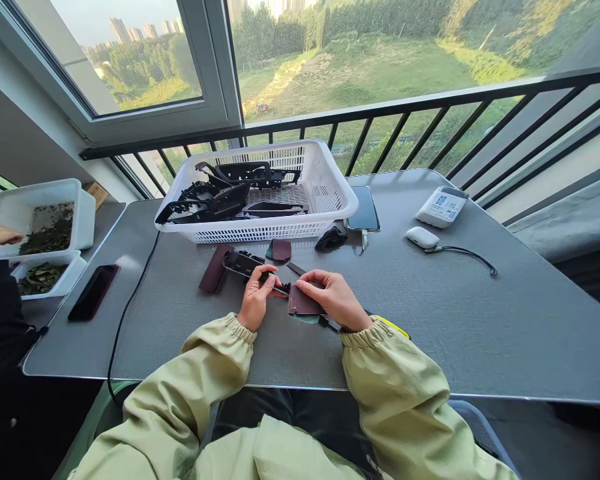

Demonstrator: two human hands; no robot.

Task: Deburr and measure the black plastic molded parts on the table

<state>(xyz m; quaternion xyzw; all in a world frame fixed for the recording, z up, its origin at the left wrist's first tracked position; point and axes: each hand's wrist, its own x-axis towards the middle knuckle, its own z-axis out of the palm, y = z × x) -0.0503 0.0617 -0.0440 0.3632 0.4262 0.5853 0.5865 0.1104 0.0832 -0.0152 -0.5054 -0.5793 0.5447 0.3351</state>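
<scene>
One black part (239, 262) in left hand (256, 297), long axis slanting near-right.

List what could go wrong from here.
The left hand grips the black part close to the maroon sheet in the right hand, so a slip might scrape skin. The part looks slim and might crack under hard pressing. The black cable hangs over the front edge of the table near the left sleeve and might snag.

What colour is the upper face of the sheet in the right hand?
Dark maroon; the sheet shows best in the head view.
</scene>
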